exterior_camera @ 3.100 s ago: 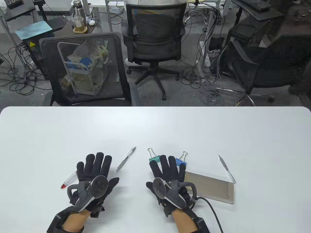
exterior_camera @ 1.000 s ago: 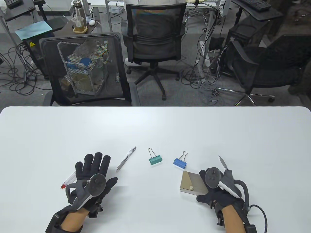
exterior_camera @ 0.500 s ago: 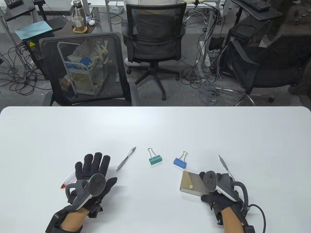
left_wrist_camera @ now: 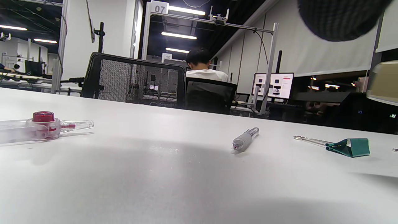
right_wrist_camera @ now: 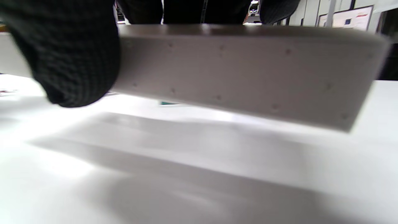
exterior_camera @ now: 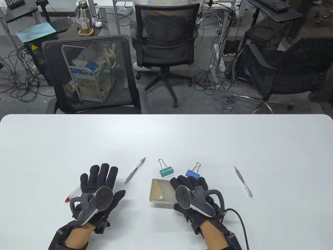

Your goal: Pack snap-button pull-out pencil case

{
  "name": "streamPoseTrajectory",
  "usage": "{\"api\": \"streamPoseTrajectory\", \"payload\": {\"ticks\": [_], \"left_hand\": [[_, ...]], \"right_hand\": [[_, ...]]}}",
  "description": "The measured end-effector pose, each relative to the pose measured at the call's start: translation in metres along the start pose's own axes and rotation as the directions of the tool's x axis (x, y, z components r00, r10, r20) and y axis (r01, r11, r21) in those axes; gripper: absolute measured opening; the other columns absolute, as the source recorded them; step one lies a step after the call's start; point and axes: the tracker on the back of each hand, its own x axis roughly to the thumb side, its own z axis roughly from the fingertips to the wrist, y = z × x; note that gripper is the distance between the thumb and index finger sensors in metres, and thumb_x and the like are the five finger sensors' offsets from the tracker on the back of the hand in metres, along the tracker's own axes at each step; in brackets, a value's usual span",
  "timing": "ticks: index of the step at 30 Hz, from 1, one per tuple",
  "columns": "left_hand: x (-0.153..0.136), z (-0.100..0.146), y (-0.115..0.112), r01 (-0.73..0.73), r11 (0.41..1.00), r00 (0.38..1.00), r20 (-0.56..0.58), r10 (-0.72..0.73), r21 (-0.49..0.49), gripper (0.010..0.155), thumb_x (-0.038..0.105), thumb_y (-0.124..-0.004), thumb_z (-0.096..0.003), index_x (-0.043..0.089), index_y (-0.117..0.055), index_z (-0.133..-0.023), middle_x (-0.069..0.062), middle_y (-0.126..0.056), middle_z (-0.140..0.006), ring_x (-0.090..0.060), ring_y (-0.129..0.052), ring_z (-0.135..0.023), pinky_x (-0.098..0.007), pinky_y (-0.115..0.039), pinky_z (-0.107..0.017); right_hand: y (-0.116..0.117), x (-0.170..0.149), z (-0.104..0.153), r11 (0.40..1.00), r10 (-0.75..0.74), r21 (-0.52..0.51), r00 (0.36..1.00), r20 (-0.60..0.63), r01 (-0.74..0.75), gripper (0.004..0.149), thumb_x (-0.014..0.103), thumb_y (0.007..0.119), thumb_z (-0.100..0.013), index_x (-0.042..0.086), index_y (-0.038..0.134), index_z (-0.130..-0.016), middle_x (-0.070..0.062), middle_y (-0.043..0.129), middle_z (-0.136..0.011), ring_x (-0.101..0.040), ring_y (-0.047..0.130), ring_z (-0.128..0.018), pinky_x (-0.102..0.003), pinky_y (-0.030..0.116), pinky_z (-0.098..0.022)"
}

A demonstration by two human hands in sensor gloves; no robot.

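Note:
The pencil case is a flat beige box with a small round snap button on its left end. My right hand grips its right end. In the right wrist view the case hangs a little above the table with a shadow under it, my thumb on its left side. My left hand lies flat with fingers spread, holding nothing. A red-tipped clear pen lies partly under it. A grey pen, a green binder clip, a blue binder clip and a slim silver pen lie on the table.
The white table is bare across its far half. In the left wrist view the red pen, grey pen and green clip lie ahead. Mesh office chairs stand beyond the far edge.
My right hand has carried the pencil case leftward from the right side to the middle, just below the two clips, uncovering the silver pen. My left hand has stayed put.

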Motion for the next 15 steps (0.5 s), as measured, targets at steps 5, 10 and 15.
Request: {"api": "streamPoseTrajectory", "payload": {"ticks": [5, 10, 15], "left_hand": [[0.001, 0.0, 0.0, 0.005, 1.0, 1.0, 0.005, -0.004, -0.001, 0.091, 0.07, -0.073, -0.0329, 0.049, -0.029, -0.11, 0.012, -0.026, -0.124, -0.029, -0.023, -0.122, -0.065, -0.022, -0.085], [0.006, 0.002, -0.002, 0.027, 1.0, 0.999, 0.027, -0.027, -0.003, 0.092, 0.07, -0.072, -0.0323, 0.048, -0.03, -0.11, 0.012, -0.028, -0.124, -0.029, -0.025, -0.122, -0.065, -0.023, -0.084], [0.02, 0.006, -0.002, 0.051, 0.998, 0.996, 0.071, -0.049, -0.02, 0.089, 0.071, -0.073, -0.0319, 0.047, -0.038, -0.11, 0.011, -0.037, -0.123, -0.029, -0.036, -0.121, -0.065, -0.026, -0.084]], "right_hand": [[0.023, 0.04, -0.009, 0.997, -0.001, 0.079, 0.998, 0.067, -0.004, 0.087, 0.059, 0.09, -0.029, 0.053, 0.044, -0.103, 0.021, 0.05, -0.119, -0.018, 0.056, -0.111, -0.055, 0.042, -0.086], [0.043, 0.043, -0.013, 0.987, -0.025, 0.162, 0.997, 0.072, 0.013, 0.085, 0.06, 0.087, -0.031, 0.054, 0.042, -0.103, 0.023, 0.045, -0.12, -0.017, 0.052, -0.112, -0.054, 0.043, -0.086], [0.047, 0.037, -0.017, 0.976, -0.085, 0.205, 0.994, 0.064, 0.071, 0.085, 0.059, 0.088, -0.032, 0.056, 0.041, -0.103, 0.024, 0.043, -0.12, -0.017, 0.047, -0.112, -0.054, 0.039, -0.086]]}}
